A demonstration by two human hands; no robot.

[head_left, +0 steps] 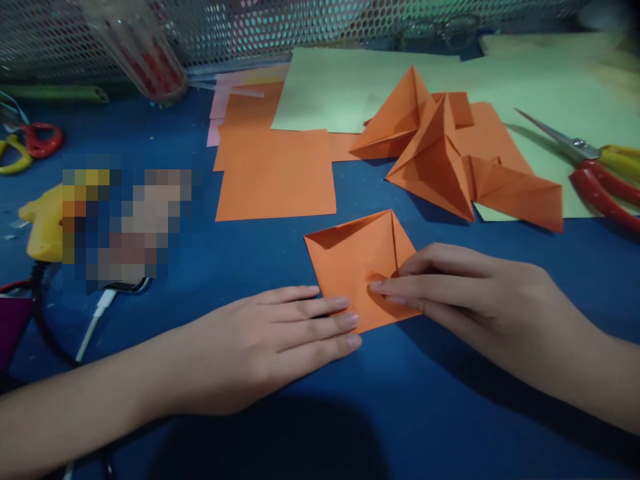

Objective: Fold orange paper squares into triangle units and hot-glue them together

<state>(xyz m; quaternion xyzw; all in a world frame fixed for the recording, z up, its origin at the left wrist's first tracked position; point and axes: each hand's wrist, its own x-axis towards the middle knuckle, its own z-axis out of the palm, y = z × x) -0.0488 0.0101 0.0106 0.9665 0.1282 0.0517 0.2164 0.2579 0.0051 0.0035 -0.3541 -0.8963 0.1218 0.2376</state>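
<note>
A small orange paper (353,270) with creased, folded edges lies on the blue tabletop (270,253) between my hands. My left hand (255,347) is flat with its fingers stretched out, the fingertips resting on the paper's lower left part. At the paper's right side, my right hand (480,303) has its fingers together, gripping the right edge, with a fingertip over the paper's surface. Behind it stand folded orange paper pieces (435,150) with pointed tips.
Flat orange sheets (280,177) and pale green sheets (350,90) lie at the back. Open scissors (590,153) are at the right, other scissors (40,141) far left. A clear jar (155,67) stands by a perforated metal panel (250,33). A white cable (97,320) runs at left.
</note>
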